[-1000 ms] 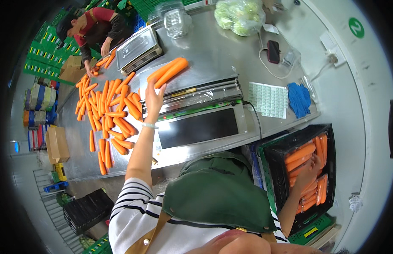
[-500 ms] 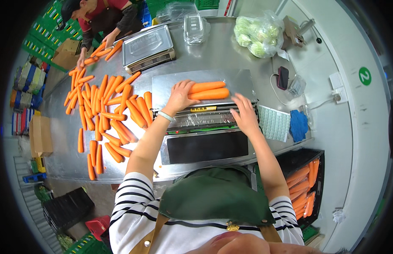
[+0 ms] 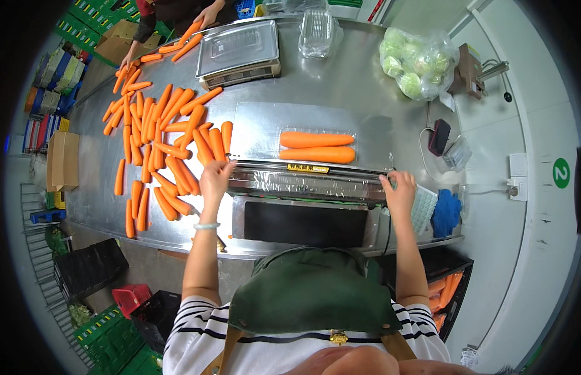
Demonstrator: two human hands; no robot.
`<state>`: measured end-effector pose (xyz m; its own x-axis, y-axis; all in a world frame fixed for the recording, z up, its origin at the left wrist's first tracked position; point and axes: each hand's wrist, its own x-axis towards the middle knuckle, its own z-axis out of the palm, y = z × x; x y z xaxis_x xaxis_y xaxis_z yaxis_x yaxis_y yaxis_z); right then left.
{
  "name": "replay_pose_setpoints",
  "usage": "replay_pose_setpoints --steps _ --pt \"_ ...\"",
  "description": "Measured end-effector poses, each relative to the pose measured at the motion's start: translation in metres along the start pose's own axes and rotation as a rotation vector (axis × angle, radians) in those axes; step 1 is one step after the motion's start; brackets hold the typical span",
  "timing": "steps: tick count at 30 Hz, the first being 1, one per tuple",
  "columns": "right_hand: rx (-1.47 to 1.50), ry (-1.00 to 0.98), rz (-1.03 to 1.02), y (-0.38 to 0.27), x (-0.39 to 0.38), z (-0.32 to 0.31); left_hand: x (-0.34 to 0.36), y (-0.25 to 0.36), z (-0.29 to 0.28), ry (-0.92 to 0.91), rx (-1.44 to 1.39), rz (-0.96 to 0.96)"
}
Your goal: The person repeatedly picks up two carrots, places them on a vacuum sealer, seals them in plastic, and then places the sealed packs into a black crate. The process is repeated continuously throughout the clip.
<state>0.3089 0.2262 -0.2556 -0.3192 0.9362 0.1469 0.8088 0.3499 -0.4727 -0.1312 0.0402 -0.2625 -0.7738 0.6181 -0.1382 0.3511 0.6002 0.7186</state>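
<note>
Two carrots [image 3: 317, 147] lie side by side in a clear plastic tray on the metal plate [image 3: 373, 128] of a film wrapping machine. Clear cling film [image 3: 303, 182] stretches across the machine below them. My left hand [image 3: 215, 182] is at the film's left end, thumb and fingers pinched together at its edge. At the right end, my right hand [image 3: 399, 192] pinches the other edge, fingers bent. The thin film edge between the fingertips is hard to make out. A dark flat panel [image 3: 303, 224] lies on the machine's near side.
Many loose carrots [image 3: 154, 134] cover the table's left. Behind stand a scale [image 3: 239, 53] and stacked clear trays [image 3: 316, 34]. Bagged pale green vegetables [image 3: 417, 65], a phone [image 3: 439, 137] and a blue cloth [image 3: 446, 212] are right. A co-worker's hand [image 3: 209, 14] handles carrots far left.
My left hand has let go of the carrots and moved down-left to the film's left end. My right hand has moved to the right end. The view has shifted slightly.
</note>
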Motion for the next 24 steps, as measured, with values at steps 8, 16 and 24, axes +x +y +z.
replay_pose_setpoints --steps 8,16,24 --pt "0.374 -0.224 0.136 0.007 -0.022 0.046 -0.021 0.01 0.05 -0.361 -0.004 0.138" --pt "2.009 -0.088 0.108 -0.044 0.063 -0.036 0.05 0.125 -0.021 -0.845 -1.311 0.028" --pt "0.399 -0.212 -0.028 -0.027 0.156 0.1 0.102 0.083 0.125 -0.446 -0.208 0.361"
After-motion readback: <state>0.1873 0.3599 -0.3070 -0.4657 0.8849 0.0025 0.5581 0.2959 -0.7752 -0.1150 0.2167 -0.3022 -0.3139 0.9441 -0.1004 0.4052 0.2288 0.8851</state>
